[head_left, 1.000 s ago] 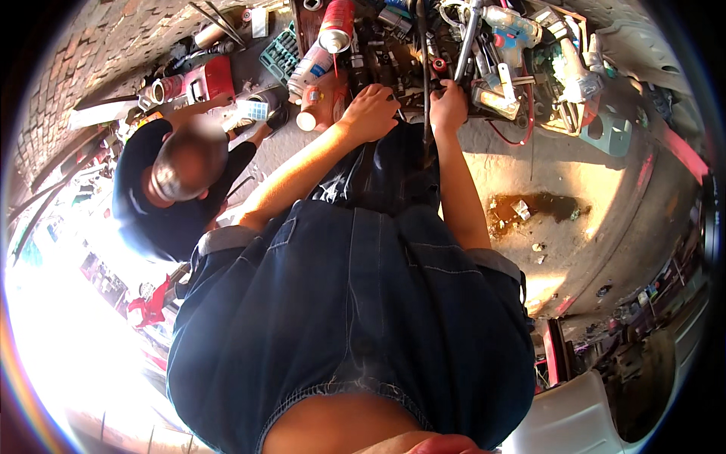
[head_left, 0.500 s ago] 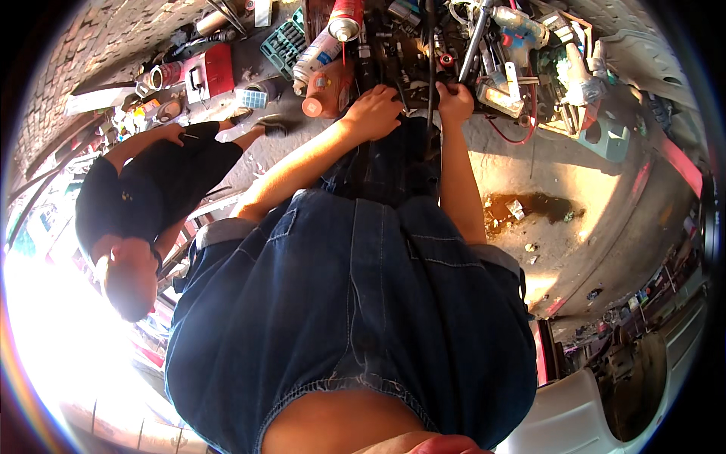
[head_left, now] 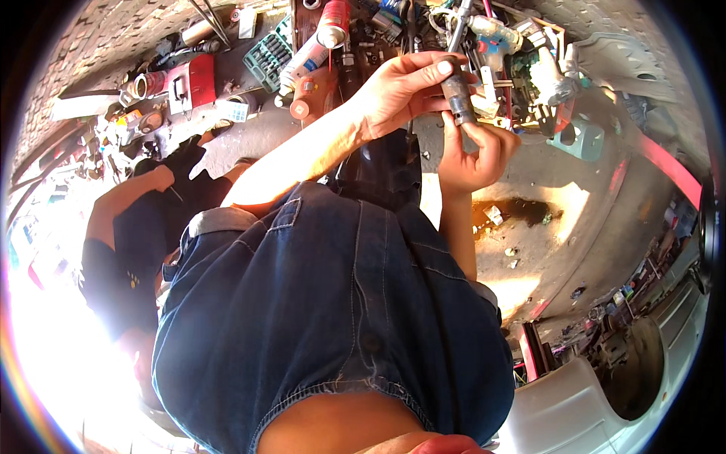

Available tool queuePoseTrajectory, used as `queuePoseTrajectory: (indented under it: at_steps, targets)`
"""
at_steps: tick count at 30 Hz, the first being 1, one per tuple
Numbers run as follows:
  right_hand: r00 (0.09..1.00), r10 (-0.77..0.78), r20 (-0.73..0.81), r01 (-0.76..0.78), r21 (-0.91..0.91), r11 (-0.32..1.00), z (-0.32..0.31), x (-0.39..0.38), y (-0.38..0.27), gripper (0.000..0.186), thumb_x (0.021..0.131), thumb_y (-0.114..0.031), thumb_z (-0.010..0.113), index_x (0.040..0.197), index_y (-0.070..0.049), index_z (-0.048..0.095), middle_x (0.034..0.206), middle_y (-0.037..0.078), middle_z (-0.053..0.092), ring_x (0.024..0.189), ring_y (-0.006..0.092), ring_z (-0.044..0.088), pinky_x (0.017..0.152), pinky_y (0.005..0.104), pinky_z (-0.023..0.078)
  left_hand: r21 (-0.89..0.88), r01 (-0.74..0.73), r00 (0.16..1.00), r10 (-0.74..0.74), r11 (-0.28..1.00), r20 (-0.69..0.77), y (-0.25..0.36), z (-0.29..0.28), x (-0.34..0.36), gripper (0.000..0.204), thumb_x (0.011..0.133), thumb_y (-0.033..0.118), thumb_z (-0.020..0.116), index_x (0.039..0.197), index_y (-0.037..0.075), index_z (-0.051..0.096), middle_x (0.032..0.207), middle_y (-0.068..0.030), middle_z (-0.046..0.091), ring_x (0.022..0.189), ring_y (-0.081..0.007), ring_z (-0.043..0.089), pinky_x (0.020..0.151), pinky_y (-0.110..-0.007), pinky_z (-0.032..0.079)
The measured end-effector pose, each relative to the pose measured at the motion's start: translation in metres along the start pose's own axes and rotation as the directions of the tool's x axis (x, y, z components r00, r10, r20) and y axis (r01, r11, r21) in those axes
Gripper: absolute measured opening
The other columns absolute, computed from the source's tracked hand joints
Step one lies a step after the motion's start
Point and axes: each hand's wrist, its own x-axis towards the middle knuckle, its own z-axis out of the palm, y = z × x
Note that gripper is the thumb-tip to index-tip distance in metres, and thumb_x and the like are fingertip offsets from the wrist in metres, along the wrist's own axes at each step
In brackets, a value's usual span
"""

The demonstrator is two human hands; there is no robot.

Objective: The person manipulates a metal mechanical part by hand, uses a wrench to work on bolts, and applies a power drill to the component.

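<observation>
Denim shirt (head_left: 333, 303) fills the frame. Since a second ago both hands have lifted off the cluttered floor (head_left: 529, 250) and nearer the camera; the second person (head_left: 128, 250) at left has shifted lower. Left hand (head_left: 397, 91) grip pinches a grey metal cylinder (head_left: 457, 94), likely a socket; right hand (head_left: 476, 147) grip closes on its lower end. Spray cans (head_left: 318, 45), green bit case (head_left: 268, 53) and red box (head_left: 193, 79) lie beyond on oil-stained concrete.
</observation>
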Motion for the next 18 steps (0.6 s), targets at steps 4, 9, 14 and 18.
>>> queuePoseTrajectory:
  at_steps: [4,9,14,18]
  targets:
    - [0.994,-0.068,-0.083,0.079,0.134,0.988,-0.008,0.021,-0.021,0.041,0.069,-0.007,0.083,0.099,-0.004,0.055,0.101,0.008,0.045,0.088,0.0202,0.053,0.077,0.0303,0.048,-0.017,-0.108,0.984,0.109,0.994,0.139,0.024,0.038,-0.009,0.045,0.094,0.025,0.056,0.133,0.001,0.047,0.119,-0.0162,0.06,0.113,-0.0257,0.059,0.094,-0.035,0.051]
    - [0.99,-0.017,-0.14,0.052,0.254,0.966,-0.004,0.023,-0.042,0.038,0.075,-0.005,0.078,0.101,-0.002,0.051,0.104,0.009,0.041,0.093,0.0199,0.054,0.08,0.0294,0.05,0.123,-0.213,0.969,0.194,0.969,0.154,0.04,0.056,-0.021,0.044,0.092,0.023,0.059,0.13,0.001,0.051,0.116,-0.0168,0.062,0.109,-0.0274,0.061,0.092,-0.037,0.052]
    - [0.993,-0.034,-0.115,0.055,0.186,0.981,-0.005,0.021,-0.048,0.027,0.077,-0.001,0.075,0.093,-0.001,0.054,0.102,0.009,0.044,0.094,0.0209,0.055,0.081,0.0295,0.05,0.248,-0.227,0.974,0.22,0.942,0.057,0.045,0.053,-0.03,0.043,0.089,0.019,0.064,0.127,0.002,0.054,0.114,-0.0158,0.063,0.106,-0.0254,0.063,0.09,-0.035,0.053]
    - [0.997,0.032,-0.065,-0.017,0.212,0.977,-0.004,0.011,-0.049,0.026,0.076,0.005,0.073,0.093,0.001,0.055,0.104,0.011,0.044,0.096,0.0207,0.055,0.082,0.0291,0.05,0.354,-0.312,0.95,0.289,0.882,0.118,0.04,0.049,-0.027,0.044,0.088,0.015,0.066,0.128,0.002,0.053,0.114,-0.0148,0.063,0.102,-0.0215,0.064,0.088,-0.033,0.053]
